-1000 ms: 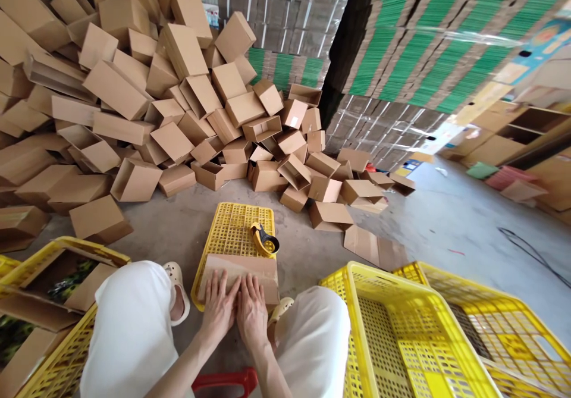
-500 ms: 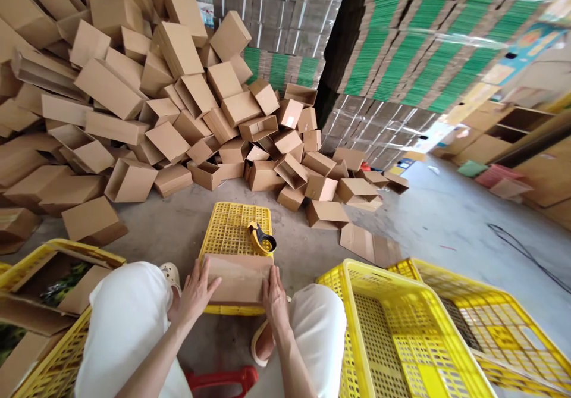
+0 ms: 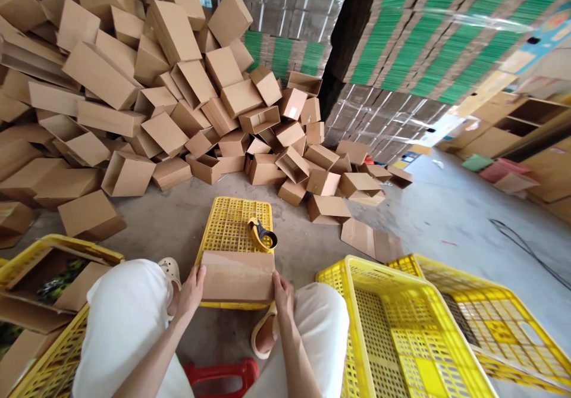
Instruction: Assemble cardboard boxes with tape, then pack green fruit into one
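Observation:
A closed brown cardboard box with tape along its top lies across the near end of an upturned yellow plastic crate between my knees. My left hand grips the box's left end, its thumb near the upper edge. At the opposite end, my right hand holds the box with its fingers curled low along the side. Just beyond the box, a yellow and black tape dispenser rests on the crate. The undersides of both hands' grip are hidden.
A big heap of cardboard boxes spreads ahead and left. Yellow crates stand at my right; another yellow crate with cartons is at my left. A red stool shows below me. Flattened cardboard stacks rise behind.
My hands have shifted from resting flat on the box's top and side to gripping its two ends. The view has tipped slightly; box and tape dispenser stay on the crate.

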The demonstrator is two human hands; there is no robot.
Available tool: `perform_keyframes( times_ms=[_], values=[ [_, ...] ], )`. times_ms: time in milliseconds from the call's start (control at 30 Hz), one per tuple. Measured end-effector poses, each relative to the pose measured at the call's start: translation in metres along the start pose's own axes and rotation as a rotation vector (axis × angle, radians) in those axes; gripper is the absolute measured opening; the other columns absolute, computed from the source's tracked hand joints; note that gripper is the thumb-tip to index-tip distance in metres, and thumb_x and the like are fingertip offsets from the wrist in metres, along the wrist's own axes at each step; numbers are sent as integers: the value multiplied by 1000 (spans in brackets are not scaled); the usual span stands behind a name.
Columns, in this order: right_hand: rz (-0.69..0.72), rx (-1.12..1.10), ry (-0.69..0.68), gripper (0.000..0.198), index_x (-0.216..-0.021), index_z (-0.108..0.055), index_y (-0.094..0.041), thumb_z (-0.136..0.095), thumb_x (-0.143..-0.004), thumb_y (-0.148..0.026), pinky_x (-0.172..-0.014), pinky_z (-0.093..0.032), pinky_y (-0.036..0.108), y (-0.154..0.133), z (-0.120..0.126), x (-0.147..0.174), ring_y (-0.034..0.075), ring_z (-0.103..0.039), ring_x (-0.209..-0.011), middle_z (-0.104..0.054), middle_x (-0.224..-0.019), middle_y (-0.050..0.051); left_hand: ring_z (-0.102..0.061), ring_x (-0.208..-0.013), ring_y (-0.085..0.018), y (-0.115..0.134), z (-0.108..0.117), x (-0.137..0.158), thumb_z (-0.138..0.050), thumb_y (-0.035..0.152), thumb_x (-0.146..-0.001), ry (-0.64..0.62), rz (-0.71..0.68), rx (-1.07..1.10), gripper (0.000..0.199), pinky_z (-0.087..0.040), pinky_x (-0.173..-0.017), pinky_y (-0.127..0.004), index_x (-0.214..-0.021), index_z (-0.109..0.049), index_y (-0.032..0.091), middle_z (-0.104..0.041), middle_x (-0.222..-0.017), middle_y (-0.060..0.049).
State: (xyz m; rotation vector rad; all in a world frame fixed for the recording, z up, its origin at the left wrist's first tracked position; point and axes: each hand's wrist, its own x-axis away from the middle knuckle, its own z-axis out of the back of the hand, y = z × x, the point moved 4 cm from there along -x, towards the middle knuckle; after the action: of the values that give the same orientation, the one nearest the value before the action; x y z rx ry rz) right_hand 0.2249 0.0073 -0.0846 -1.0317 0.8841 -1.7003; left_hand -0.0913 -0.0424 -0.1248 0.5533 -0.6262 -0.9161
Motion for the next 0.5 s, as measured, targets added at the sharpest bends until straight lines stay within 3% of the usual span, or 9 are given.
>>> perform_keyframes(
  times_ms=[133,267,500],
  values=[
    [-74,101,-17,78,-87,-82,-14,-43,-86,-81,-76,-53,31,-4,-1,-10,32,-72,-92,-82,-90,11,-72,-125,-29,-1,0,-2,-35,35,-108,44,55,57,42,-52,-108,-38,-126,-69,17,-77,-131,-17],
    [-168,200,-40,77,-92,-83,-12,-41,-92,-76,-81,-54,33,-9,-5,-27,34,-73,-101,-83,-95,15,-71,-128,-29,-1,1,-3,-34,37,-108,58,62,78,45,-50,-113,-38,-125,-70,18,-77,-131,-16],
    [-164,274,-10,80,-95,-84,-10,-35,-97,-74,-89,-54,36,-8,-13,-35,37,-74,-111,-81,-105,25,-63,-140,-28,6,6,-1,-32,34,-106,57,111,92,50,-45,-120,-37,-132,-70,14,-70,-144,-16]
  ],
)
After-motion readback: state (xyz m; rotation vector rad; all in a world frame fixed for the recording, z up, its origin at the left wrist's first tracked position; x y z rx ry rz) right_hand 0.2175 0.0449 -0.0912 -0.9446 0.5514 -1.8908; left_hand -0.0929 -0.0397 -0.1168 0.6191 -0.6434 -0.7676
